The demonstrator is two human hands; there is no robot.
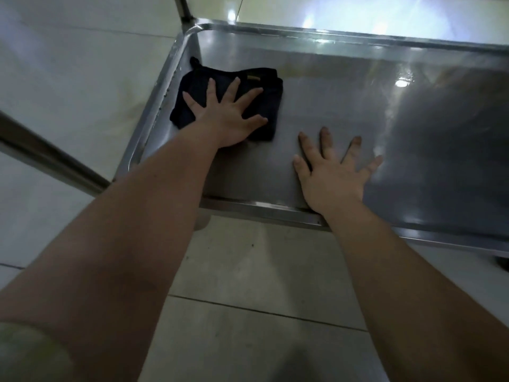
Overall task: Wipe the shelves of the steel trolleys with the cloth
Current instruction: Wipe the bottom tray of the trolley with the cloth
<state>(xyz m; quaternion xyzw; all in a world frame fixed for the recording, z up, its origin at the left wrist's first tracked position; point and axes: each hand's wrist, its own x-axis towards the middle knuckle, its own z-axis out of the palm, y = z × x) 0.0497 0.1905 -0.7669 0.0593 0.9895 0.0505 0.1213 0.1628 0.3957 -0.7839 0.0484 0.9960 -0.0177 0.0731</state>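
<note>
Steel trolley shelf (344,111): left hand (228,117) presses flat, fingers spread, on dark folded cloth (198,86); right hand (334,175) lies flat, holding nothing.

Dim, soft-focus, glare on shelf (358,111)

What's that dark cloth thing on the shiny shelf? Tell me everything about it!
The cloth is very dark, navy or black, and looks soft and thick. It is folded into a rough square and lies flat on the steel shelf, close to the raised rim at the shelf's far left corner. A small loop sticks out at one corner, and a little tan label sits near its far edge. The left hand presses on it with fingers spread. The right hand rests beside it, not touching.
</note>
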